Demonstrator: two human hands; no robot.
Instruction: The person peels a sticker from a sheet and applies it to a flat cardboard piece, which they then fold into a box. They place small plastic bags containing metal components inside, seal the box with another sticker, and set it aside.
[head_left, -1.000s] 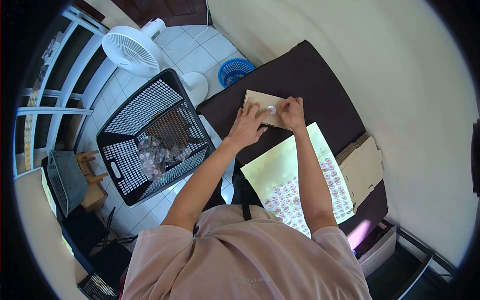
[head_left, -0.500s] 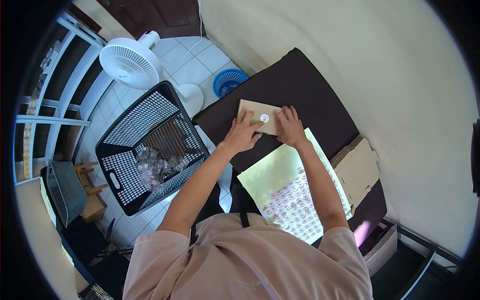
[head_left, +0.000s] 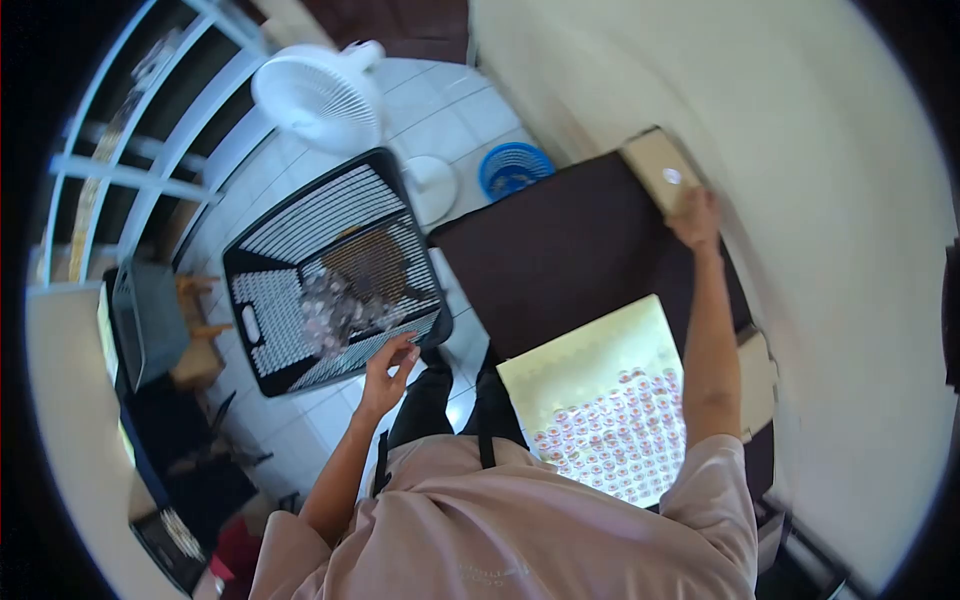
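Observation:
A flat brown cardboard box (head_left: 655, 165) with a round white sticker lies at the far right corner of the dark table (head_left: 560, 250), beside the wall. My right hand (head_left: 695, 218) grips its near end. My left hand (head_left: 390, 372) hangs in the air by the black basket's near edge, fingers apart and holding nothing. The pale yellow sheet (head_left: 570, 370), with rows of round stickers, lies on the table's near part, left of my right forearm.
A black basket (head_left: 248, 322) with small clear packets (head_left: 345, 310) stands at the left. Behind it are a white fan (head_left: 320, 98) and a blue basket (head_left: 515, 170). Flat cardboard pieces (head_left: 757, 385) lie right of the sheet. A grey crate (head_left: 152, 320) is far left.
The box has moved from the table's middle to its far right corner with my right hand. My left hand has let go and drawn back to the left. The view has shifted.

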